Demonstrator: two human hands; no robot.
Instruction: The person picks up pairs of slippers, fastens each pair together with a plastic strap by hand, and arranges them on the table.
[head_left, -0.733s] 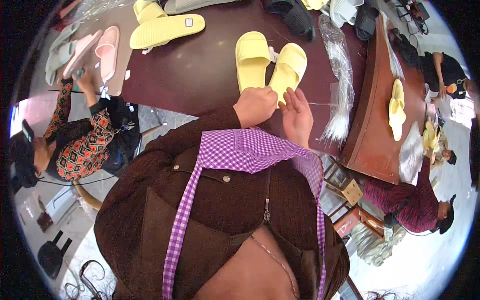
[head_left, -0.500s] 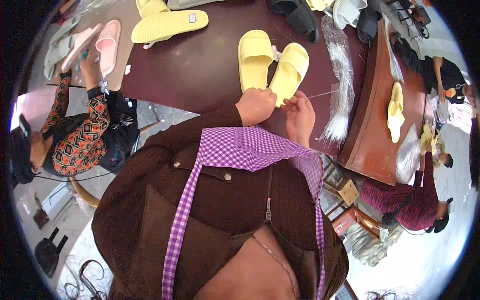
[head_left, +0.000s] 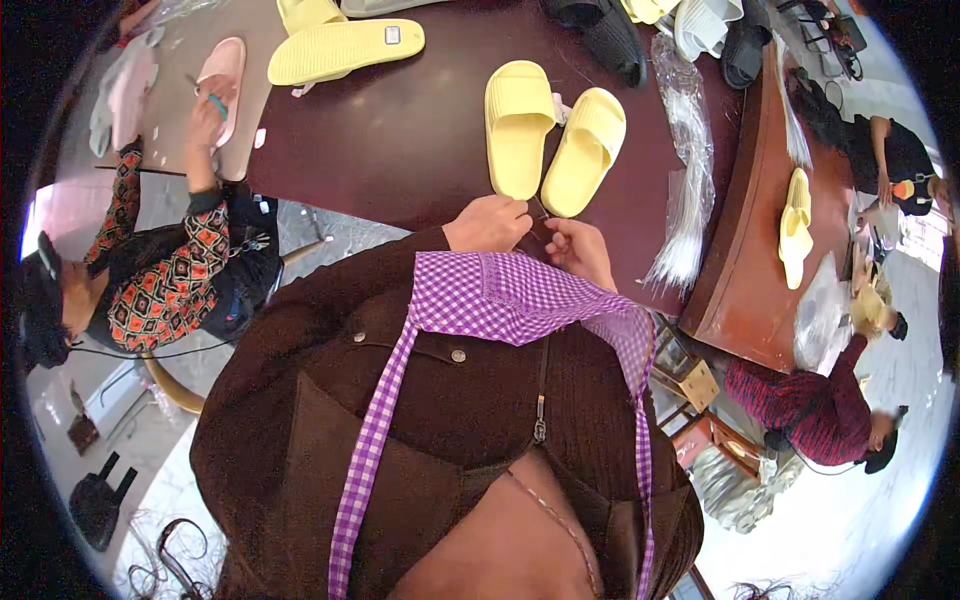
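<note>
A pair of yellow slide sandals lies side by side on the dark red table, the left slide (head_left: 517, 150) upright in view and the right slide (head_left: 585, 160) slanted. My left hand (head_left: 490, 222) is closed in a pinch just below the left slide's heel; what its fingertips hold is too small to make out. Close by, below the right slide's heel, my right hand (head_left: 580, 250) is pinched too. A thin strand (head_left: 541, 212) shows faintly between the two hands. Both hands are apart from the slides.
A plastic sleeve of thin clear strands (head_left: 682, 170) lies right of the slides. More yellow slides (head_left: 345, 52) are at the far left, black slides (head_left: 610, 40) at the far side. A co-worker (head_left: 165, 280) at left handles a pink slide (head_left: 222, 90). A yellow slide (head_left: 795, 230) lies on the right ledge.
My left hand has left the slides' heels and drawn back slightly left. My right hand has moved left and nearer me; the long strand stretching rightward from it no longer shows.
</note>
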